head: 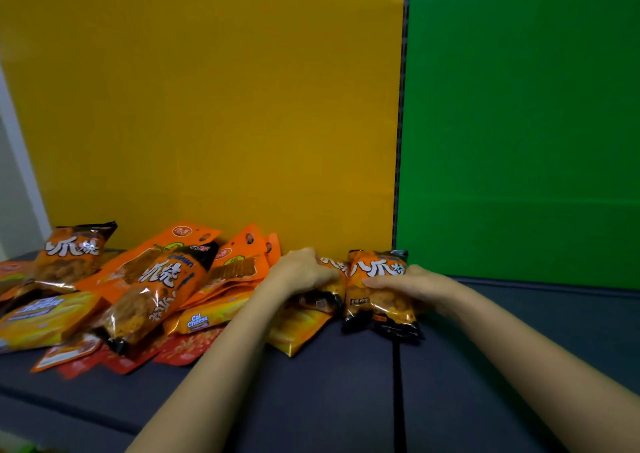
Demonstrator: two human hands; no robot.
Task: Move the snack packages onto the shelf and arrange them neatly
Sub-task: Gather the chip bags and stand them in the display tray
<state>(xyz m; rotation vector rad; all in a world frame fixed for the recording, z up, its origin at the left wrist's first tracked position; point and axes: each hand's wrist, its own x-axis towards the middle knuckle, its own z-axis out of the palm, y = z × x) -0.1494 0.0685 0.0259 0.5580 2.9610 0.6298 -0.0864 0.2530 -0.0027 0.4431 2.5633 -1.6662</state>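
Observation:
A heap of orange, yellow and red snack packages lies on the dark shelf surface at the left, against the yellow back panel. My left hand grips an orange snack bag that is mostly hidden under it. My right hand holds a second orange bag with white characters, standing nearly upright beside the first, close to the seam between the yellow and green panels.
A yellow panel and a green panel form the back wall, split by a dark slotted upright. Yellow Cal Cheese packs lie at the front of the heap. Bare dark surface extends to the right and front.

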